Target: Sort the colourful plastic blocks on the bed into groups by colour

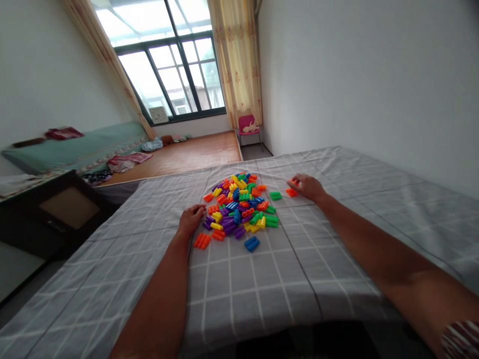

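A heap of plastic pieces (239, 207) in orange, yellow, green, blue and purple lies on a grey checked cloth (258, 284). My left hand (192, 218) rests at the heap's left edge, fingers bent; what its fingertips hold, if anything, is too small to name. My right hand (306, 186) is right of the heap, its fingers closed on an orange piece (294, 183). Another orange piece (291, 192) lies just below those fingers. Between that hand and the heap sits a green piece (275, 195). A blue piece (252, 244) lies apart at the near side.
Beyond the cloth is a low wooden platform (187, 153) with clothes on it. A dark cabinet (48, 214) stands at the left. A pink chair (248, 127) is by the curtain, and a white wall (366, 75) runs along the right.
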Available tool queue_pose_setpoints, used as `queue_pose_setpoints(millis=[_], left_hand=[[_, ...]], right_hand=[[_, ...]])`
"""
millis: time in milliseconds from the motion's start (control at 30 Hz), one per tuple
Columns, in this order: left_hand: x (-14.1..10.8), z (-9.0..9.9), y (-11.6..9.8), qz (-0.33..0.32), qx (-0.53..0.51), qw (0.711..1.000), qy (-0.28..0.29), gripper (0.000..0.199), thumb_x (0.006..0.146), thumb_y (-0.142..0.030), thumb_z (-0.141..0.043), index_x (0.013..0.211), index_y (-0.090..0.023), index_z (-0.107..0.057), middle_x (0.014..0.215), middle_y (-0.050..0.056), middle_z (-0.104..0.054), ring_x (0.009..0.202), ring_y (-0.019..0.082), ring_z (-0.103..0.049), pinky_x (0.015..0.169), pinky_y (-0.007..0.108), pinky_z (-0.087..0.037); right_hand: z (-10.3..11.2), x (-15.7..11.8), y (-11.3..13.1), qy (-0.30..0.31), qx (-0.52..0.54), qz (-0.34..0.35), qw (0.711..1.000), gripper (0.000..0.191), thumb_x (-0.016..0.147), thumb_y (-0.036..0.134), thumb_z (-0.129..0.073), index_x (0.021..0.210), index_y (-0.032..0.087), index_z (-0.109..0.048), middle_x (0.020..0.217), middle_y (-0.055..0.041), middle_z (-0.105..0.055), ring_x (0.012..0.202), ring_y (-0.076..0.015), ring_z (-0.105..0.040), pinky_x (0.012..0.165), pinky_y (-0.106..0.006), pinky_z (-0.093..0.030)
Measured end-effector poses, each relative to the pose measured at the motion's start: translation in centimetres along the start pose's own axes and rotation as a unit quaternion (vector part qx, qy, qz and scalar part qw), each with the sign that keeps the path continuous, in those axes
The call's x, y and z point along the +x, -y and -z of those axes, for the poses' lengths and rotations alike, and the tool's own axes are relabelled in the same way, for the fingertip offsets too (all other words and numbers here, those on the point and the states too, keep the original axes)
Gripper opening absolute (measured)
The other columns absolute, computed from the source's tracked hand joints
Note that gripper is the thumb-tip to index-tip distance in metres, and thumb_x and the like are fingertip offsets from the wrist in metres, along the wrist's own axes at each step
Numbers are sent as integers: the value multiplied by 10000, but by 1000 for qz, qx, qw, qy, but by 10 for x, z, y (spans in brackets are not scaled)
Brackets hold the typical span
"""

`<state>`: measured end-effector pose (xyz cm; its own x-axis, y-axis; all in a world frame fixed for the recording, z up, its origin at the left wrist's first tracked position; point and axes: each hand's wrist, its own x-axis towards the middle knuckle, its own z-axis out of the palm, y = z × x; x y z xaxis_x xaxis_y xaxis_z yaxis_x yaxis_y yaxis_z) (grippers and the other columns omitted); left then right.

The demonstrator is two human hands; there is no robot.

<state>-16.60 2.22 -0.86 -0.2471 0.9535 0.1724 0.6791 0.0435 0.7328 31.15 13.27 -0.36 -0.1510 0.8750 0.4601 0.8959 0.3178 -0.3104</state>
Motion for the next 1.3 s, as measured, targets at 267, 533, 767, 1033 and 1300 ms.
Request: queue_pose_setpoints(millis=[267, 533, 767, 1033, 1300], left_hand=[[-5, 5, -12, -14, 41, 999, 11, 366, 775, -360, -523, 1023, -179, -722, 924, 38, -762, 844, 197, -690, 755, 268, -519], [-4, 6, -12, -15, 44, 999, 13, 368, 737, -381, -564, 1007, -194, -731, 918, 30, -764, 871, 206, -687, 733, 261, -521], [-4, 7, -7, -26, 32, 999, 23, 391, 750, -412, -543, 1015, -189, -724, 922, 35, -761, 862, 206, -689, 760, 274, -517], [-3, 9, -6, -33, 39, 998, 27, 427, 743, -440, -530, 1019, -178, -723, 922, 41, -758, 851, 208, -684, 763, 279, -516], [-3, 8, -8, -29, 53, 998, 22, 417, 733, -443, -535, 1002, -190, -729, 945, 33, -758, 851, 207, -674, 758, 278, -517]], right_hand=[[-8, 1, -5, 124, 27, 8, 992, 312, 766, 392, -690, 1018, 210, -713, 968, -67, -718, 843, -206, -664, 774, -299, -508], [28, 61, -32, 86, 190, -61, 976, 418, 723, 185, -692, 1136, 139, -647, 1178, -110, -672, 919, -192, -661, 804, -308, -540], [14, 80, -35, 169, 250, 5, 953, 455, 719, 144, -688, 1172, 147, -649, 1169, -103, -680, 985, -214, -648, 863, -341, -533], [-12, 49, -53, 209, 286, -2, 935, 477, 727, 186, -686, 1201, 167, -637, 1159, -101, -686, 1056, -239, -635, 911, -370, -515], [-2, 44, -48, 195, 290, 9, 937, 536, 701, 176, -708, 1231, 204, -634, 1283, -91, -631, 1074, -245, -631, 923, -395, -518]])
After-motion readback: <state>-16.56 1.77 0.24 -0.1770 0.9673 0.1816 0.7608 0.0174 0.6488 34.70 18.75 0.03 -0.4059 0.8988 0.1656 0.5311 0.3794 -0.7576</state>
